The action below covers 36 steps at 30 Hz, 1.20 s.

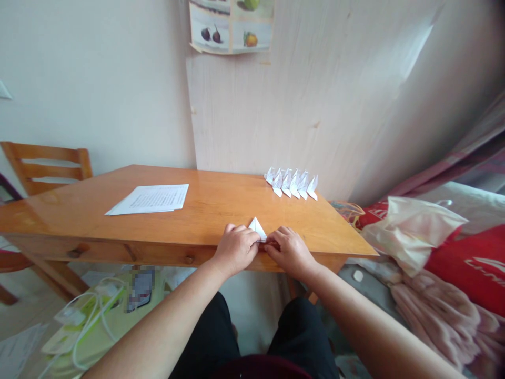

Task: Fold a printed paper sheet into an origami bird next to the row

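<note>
A small white folded paper with a pointed top lies at the front edge of the wooden table. My left hand pinches its lower left side, fingers closed. On the opposite side, my right hand has its thumb and fingers closed on the lower right part of the same paper. The fingers hide the paper's bottom edge. Further back on the right stand several folded paper cranes in close rows, near the wall.
A stack of printed sheets lies on the table's left half. Below it is a green stool with white cables and a phone. A wooden chair stands at left; a white bag and pink blanket at right.
</note>
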{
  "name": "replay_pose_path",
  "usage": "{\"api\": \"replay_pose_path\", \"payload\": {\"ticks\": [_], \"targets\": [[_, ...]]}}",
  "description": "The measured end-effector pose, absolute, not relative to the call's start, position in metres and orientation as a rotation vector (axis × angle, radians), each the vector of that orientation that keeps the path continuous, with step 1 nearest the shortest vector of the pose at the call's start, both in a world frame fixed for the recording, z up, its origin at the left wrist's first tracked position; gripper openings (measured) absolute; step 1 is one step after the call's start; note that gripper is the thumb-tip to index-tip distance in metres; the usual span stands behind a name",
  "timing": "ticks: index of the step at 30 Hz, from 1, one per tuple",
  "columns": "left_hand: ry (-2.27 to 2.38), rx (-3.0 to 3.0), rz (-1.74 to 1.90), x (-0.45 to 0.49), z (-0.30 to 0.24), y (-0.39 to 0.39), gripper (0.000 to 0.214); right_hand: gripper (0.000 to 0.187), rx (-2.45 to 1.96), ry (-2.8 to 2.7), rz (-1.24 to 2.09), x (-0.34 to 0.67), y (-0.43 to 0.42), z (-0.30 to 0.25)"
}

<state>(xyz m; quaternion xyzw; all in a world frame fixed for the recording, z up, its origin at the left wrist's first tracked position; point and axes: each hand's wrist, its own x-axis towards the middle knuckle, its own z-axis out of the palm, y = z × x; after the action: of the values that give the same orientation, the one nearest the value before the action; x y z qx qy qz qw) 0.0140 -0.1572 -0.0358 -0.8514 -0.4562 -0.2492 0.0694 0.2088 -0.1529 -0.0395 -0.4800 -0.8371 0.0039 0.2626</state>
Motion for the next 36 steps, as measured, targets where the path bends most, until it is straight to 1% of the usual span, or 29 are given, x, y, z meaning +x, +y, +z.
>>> {"api": "replay_pose_path", "payload": {"ticks": [2, 5, 9, 21, 29, 32, 36], "targets": [[-1.373, -2.579, -0.782, 0.014, -0.037, -0.156, 0.012, 0.009, -1.307, -2.275, 0.017, 0.209, -0.152, -0.037], [-1.369, -2.604, -0.807, 0.014, -0.039, -0.154, 0.014, 0.011, -1.309, -2.307, 0.031, 0.21, -0.151, -0.035], [-1.345, -2.62, -0.754, 0.012, -0.039, -0.152, 0.01, 0.01, -1.303, -2.325, 0.026, 0.211, -0.15, -0.034], [-1.323, -2.622, -0.686, 0.009, -0.04, -0.152, 0.013, 0.011, -1.323, -2.346, -0.026, 0.21, -0.15, -0.032], [-1.381, -2.64, -0.747, 0.008, -0.042, -0.147, 0.013, 0.018, -1.359, -2.424, -0.033, 0.209, -0.143, -0.029], [-1.422, -2.665, -0.795, 0.007, -0.044, -0.142, 0.017, 0.022, -1.395, -2.422, -0.023, 0.208, -0.139, -0.028], [-1.5, -2.699, -0.834, 0.006, -0.045, -0.134, 0.023, 0.023, -1.502, -2.416, 0.087, 0.205, -0.132, -0.025]]}}
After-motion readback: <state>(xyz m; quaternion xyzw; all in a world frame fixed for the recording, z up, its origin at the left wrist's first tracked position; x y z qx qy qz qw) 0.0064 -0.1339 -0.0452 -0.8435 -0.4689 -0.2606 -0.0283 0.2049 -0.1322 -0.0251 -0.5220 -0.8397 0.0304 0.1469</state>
